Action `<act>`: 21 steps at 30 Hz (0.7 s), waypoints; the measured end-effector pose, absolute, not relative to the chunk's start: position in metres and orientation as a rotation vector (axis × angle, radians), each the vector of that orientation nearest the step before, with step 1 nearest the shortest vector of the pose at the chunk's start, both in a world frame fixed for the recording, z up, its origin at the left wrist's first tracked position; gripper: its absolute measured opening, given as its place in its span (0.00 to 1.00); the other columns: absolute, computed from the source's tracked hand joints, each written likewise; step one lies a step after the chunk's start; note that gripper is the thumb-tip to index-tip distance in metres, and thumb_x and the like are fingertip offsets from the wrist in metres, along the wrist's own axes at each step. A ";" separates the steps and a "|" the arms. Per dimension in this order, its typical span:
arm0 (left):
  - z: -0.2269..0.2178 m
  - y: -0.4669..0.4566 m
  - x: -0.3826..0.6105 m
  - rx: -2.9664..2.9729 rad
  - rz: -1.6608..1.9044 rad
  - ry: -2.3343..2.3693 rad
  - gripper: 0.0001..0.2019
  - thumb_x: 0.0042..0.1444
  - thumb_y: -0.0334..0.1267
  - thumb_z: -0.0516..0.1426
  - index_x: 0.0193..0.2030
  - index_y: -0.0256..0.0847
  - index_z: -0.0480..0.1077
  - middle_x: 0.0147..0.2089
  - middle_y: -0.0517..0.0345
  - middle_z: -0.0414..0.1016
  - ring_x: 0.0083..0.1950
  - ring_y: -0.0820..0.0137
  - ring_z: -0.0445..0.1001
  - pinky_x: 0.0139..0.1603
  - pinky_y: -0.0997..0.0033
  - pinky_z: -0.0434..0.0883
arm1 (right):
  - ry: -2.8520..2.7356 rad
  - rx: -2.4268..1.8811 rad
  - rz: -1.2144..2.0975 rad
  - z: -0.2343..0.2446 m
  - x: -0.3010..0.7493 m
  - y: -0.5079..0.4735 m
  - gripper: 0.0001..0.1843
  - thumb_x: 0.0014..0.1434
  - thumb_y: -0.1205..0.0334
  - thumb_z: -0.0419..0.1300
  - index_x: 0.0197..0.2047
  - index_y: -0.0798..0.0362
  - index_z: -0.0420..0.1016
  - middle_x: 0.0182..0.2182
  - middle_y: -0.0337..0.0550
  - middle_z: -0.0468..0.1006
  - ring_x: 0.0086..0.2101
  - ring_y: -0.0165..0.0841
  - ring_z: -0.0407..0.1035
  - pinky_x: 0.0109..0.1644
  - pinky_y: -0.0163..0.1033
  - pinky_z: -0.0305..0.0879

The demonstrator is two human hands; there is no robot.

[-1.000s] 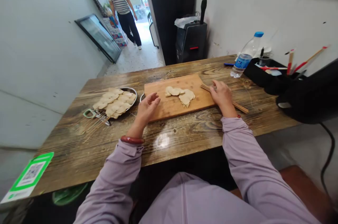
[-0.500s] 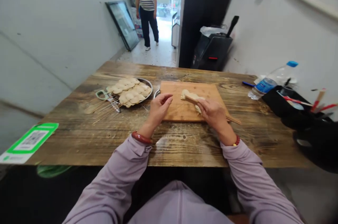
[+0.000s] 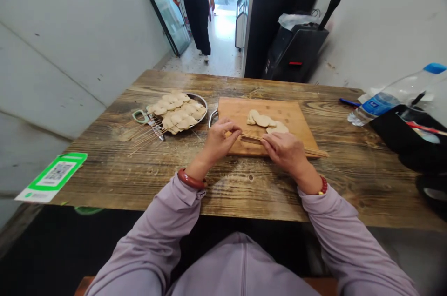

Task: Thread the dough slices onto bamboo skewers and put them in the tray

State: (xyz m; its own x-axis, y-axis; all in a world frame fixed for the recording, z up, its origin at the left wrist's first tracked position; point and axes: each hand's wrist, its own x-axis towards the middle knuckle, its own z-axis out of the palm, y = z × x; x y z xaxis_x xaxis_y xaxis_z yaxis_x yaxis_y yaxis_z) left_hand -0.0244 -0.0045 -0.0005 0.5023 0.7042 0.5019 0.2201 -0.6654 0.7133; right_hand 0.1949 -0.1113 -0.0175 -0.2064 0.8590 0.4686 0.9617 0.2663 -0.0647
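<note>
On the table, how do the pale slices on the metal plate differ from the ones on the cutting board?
The plate slices make a large heap; the board slices are only a small group.
Thin sticks jut from the plate slices; none visibly jut from the board slices.
The plate slices lie in rows; the board slices lie in irregular clusters.
Both are pale, roundish and overlapping.

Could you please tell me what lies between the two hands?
In the head view, a stretch of thin sticks lies between the left hand and the right hand, over the cutting board.
</note>
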 end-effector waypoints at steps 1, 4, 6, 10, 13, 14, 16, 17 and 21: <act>0.000 -0.005 -0.024 2.210 1.082 0.751 0.07 0.63 0.35 0.60 0.32 0.42 0.75 0.34 0.54 0.75 0.40 0.64 0.74 0.45 0.62 0.71 | -2.131 -1.645 -0.338 -0.017 0.196 -0.111 0.25 0.77 0.54 0.46 0.38 0.52 0.81 0.33 0.50 0.83 0.34 0.38 0.72 0.40 0.43 0.57; 0.000 -0.006 -0.024 2.362 1.051 0.722 0.09 0.65 0.34 0.56 0.32 0.42 0.70 0.35 0.53 0.73 0.40 0.63 0.72 0.45 0.61 0.69 | -2.129 -1.632 -0.347 -0.015 0.197 -0.112 0.25 0.77 0.54 0.47 0.37 0.52 0.81 0.31 0.49 0.82 0.33 0.38 0.71 0.40 0.43 0.57; -0.001 -0.007 -0.024 2.453 1.013 0.720 0.10 0.67 0.34 0.53 0.32 0.43 0.67 0.35 0.52 0.72 0.40 0.63 0.70 0.44 0.60 0.69 | -2.136 -1.621 -0.338 -0.015 0.197 -0.111 0.24 0.77 0.54 0.49 0.36 0.51 0.81 0.30 0.48 0.81 0.32 0.37 0.71 0.39 0.42 0.57; -0.005 -0.007 -0.024 2.557 0.974 0.719 0.11 0.68 0.34 0.50 0.32 0.44 0.62 0.35 0.52 0.70 0.39 0.62 0.68 0.43 0.60 0.68 | -2.156 -1.590 -0.326 -0.016 0.197 -0.109 0.22 0.76 0.54 0.50 0.36 0.51 0.81 0.30 0.47 0.81 0.31 0.37 0.71 0.39 0.42 0.57; -0.005 -0.002 -0.027 2.556 1.004 0.743 0.11 0.68 0.34 0.49 0.32 0.45 0.60 0.36 0.52 0.69 0.40 0.61 0.68 0.44 0.59 0.67 | -2.148 -1.585 -0.326 -0.015 0.202 -0.109 0.22 0.76 0.54 0.51 0.36 0.51 0.81 0.31 0.48 0.82 0.32 0.37 0.72 0.39 0.42 0.58; -0.005 0.001 -0.030 2.537 1.023 0.759 0.10 0.68 0.34 0.49 0.32 0.45 0.60 0.36 0.52 0.69 0.41 0.61 0.68 0.44 0.60 0.67 | -2.139 -1.586 -0.325 -0.015 0.207 -0.110 0.22 0.76 0.54 0.51 0.37 0.51 0.81 0.32 0.48 0.83 0.33 0.37 0.72 0.39 0.42 0.59; -0.003 0.010 -0.037 2.481 1.082 0.811 0.09 0.67 0.34 0.50 0.33 0.46 0.59 0.35 0.53 0.68 0.41 0.61 0.68 0.44 0.60 0.67 | -2.086 -1.620 -0.337 -0.015 0.219 -0.111 0.22 0.76 0.54 0.51 0.37 0.50 0.82 0.34 0.48 0.84 0.34 0.38 0.74 0.40 0.42 0.60; -0.002 0.015 -0.041 2.449 1.125 0.853 0.09 0.67 0.34 0.50 0.33 0.46 0.59 0.35 0.53 0.67 0.41 0.61 0.68 0.45 0.60 0.67 | -2.049 -1.658 -0.345 -0.015 0.228 -0.111 0.21 0.76 0.53 0.51 0.39 0.50 0.83 0.35 0.49 0.85 0.35 0.39 0.75 0.39 0.42 0.60; -0.001 0.031 -0.053 2.328 1.288 1.051 0.10 0.67 0.35 0.50 0.32 0.46 0.60 0.32 0.54 0.66 0.40 0.60 0.68 0.45 0.59 0.67 | -1.804 -1.818 -0.343 -0.020 0.266 -0.110 0.21 0.74 0.49 0.52 0.46 0.50 0.84 0.41 0.53 0.86 0.37 0.43 0.77 0.40 0.44 0.62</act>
